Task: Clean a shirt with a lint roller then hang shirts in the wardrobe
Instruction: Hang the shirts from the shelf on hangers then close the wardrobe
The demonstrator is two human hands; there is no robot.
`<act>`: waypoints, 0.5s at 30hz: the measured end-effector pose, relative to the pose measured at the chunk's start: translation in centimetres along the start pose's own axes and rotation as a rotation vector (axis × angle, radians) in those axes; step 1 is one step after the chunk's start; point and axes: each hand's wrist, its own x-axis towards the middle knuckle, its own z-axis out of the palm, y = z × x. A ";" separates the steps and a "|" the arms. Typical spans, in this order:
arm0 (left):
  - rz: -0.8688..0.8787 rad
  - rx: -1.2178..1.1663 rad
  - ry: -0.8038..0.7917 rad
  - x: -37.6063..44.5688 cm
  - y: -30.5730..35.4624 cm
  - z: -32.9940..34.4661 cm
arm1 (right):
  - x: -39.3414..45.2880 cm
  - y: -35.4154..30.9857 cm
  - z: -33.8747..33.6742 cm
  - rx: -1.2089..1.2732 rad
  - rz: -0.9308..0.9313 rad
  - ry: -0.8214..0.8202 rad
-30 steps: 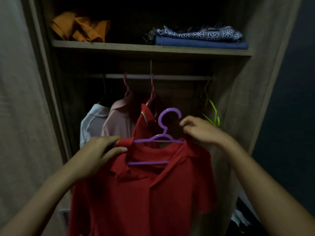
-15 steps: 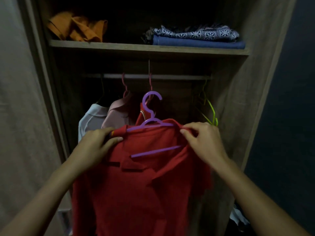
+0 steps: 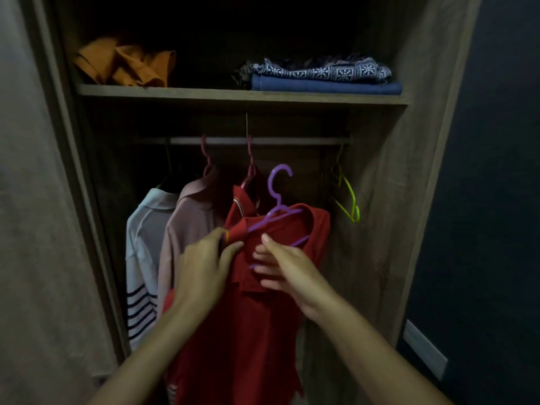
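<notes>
A red polo shirt (image 3: 248, 323) hangs on a purple hanger (image 3: 276, 197), held up in front of the open wardrobe. The hanger's hook sits below the metal rail (image 3: 292, 140) and is not on it. My left hand (image 3: 204, 267) grips the shirt's left shoulder and collar end. My right hand (image 3: 280, 267) holds the front of the shirt under the collar, its fingers at the hanger's lower bar. Another red shirt (image 3: 241, 207) hangs on the rail just behind. No lint roller is in view.
On the rail hang a pale blue striped shirt (image 3: 143, 244), a pink shirt (image 3: 190, 217) and empty yellow-green hangers (image 3: 349, 200) at the right. The shelf (image 3: 204, 92) above carries orange cloth (image 3: 125, 64) and folded blue and patterned fabric (image 3: 324, 77).
The shirt and hanger have turned sideways and moved deeper into the wardrobe. My right hand has slid from the right shoulder to the shirt's front, close to my left hand.
</notes>
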 end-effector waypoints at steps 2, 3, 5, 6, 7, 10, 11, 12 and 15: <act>-0.010 -0.038 -0.058 -0.3 0.8 0.6 | 0.6 -0.9 0.2 0.132 0.012 0.023; 0.008 -0.067 -0.093 -0.4 1.0 0.7 | 0.9 -1.2 0.1 0.189 0.021 0.029; 0.018 -0.222 -0.258 -0.3 1.0 0.3 | 1.3 -1.0 0.0 0.216 0.021 0.054; -0.015 -0.358 -0.391 0.0 0.8 0.7 | 1.4 -0.6 -0.1 0.201 0.005 0.080; -0.067 -0.488 -0.543 0.1 0.6 0.9 | 1.7 -0.2 -0.2 0.195 -0.012 0.105; -0.148 -0.506 -0.687 0.5 -0.4 1.9 | 2.4 0.8 -0.9 0.171 -0.008 0.140; -0.066 -0.413 -0.622 0.7 -0.5 1.9 | 2.6 0.9 -1.2 0.136 -0.007 0.150; 0.010 -0.353 -0.509 1.2 -0.8 2.1 | 2.9 1.0 -1.5 0.099 -0.014 0.171; 0.119 -0.101 -0.229 3.9 -1.7 2.4 | 4.0 0.9 -2.5 0.020 -0.045 0.248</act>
